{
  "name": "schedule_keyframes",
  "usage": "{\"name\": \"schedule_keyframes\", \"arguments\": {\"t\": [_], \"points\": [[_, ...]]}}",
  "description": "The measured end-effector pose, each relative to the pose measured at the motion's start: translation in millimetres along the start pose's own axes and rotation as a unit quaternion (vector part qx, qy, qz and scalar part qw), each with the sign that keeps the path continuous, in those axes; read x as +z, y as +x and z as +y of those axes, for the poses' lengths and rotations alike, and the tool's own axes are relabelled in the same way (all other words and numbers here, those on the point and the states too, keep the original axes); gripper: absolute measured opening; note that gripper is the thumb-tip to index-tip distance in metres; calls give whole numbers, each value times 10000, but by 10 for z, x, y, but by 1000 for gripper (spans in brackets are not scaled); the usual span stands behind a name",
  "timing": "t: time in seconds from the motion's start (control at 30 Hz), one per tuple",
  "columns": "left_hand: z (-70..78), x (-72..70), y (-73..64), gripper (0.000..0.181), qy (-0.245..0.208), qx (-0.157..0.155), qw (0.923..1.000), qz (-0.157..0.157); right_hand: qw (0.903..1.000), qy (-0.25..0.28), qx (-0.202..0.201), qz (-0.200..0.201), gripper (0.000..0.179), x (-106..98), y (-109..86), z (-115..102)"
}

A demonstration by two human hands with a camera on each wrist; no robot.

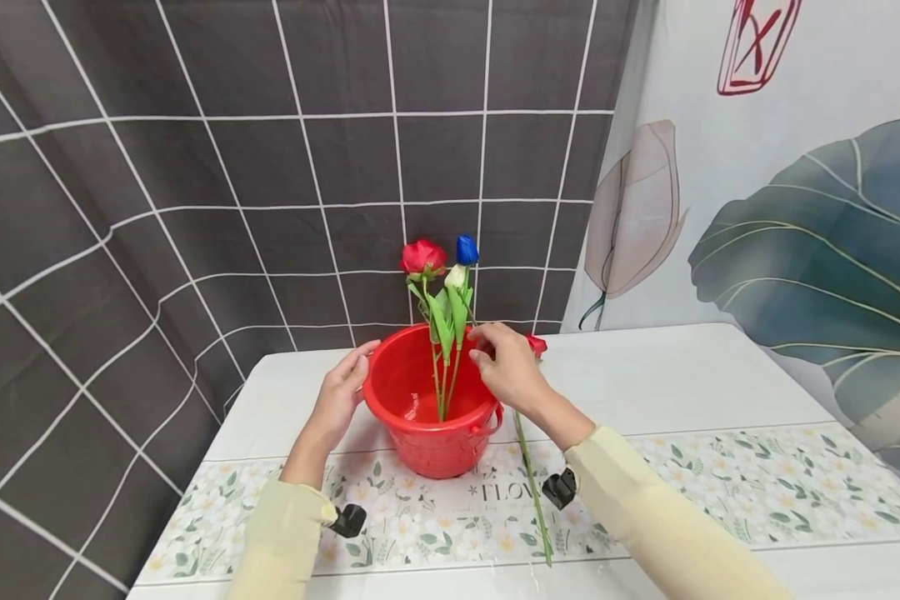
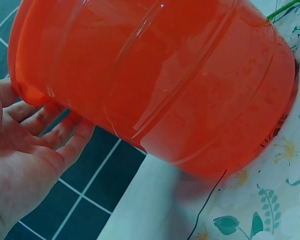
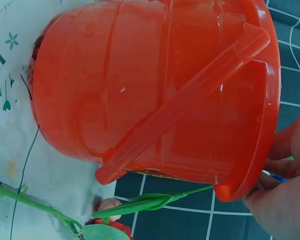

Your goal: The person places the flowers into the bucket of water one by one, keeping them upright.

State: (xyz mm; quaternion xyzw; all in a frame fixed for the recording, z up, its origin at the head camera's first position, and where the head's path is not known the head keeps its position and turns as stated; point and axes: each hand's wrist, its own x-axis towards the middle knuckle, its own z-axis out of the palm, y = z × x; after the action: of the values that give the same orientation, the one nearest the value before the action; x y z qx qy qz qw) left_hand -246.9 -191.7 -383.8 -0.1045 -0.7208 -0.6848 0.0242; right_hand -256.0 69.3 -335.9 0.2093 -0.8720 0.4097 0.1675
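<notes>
A red plastic bucket [image 1: 435,450] stands upright, with a red rose [image 1: 423,257], a white tulip [image 1: 456,277] and a blue tulip [image 1: 466,250] leaning inside it. My left hand [image 1: 339,390] touches the outside of the bucket's left rim. In the left wrist view its fingers [image 2: 70,132] extend beneath the rim. Over the right rim, my right hand [image 1: 512,365] has bent fingers close to the flowers' leaves. Whether those fingertips pinch a stem is hidden. Beneath my right forearm lies a second red rose [image 1: 537,345] on a long green stem [image 1: 532,483].
A pale pink bud [image 3: 109,206] with green leaves shows beside the bucket. The bucket's handle [image 3: 180,107] hangs down its side. The white table [image 1: 645,375] has a flower-patterned band [image 1: 720,483]. Behind it hang a dark grid-patterned cloth [image 1: 247,167] and a leaf-printed curtain [image 1: 810,242].
</notes>
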Motion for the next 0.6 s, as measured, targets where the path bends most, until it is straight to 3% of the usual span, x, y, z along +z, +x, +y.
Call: {"name": "schedule_keyframes", "arguments": {"t": [0.23,0.43,0.6], "points": [[13,4,2,44,-45,34,10000,19,9976,430,475,255,36,-32,55,21],[3,2,-5,44,-49,-26,10000,15,9936,342,991,431,19,-75,80,19],[-1,-2,-2,44,-20,-32,10000,34,9923,236,1140,432,21,-98,103,28]]}}
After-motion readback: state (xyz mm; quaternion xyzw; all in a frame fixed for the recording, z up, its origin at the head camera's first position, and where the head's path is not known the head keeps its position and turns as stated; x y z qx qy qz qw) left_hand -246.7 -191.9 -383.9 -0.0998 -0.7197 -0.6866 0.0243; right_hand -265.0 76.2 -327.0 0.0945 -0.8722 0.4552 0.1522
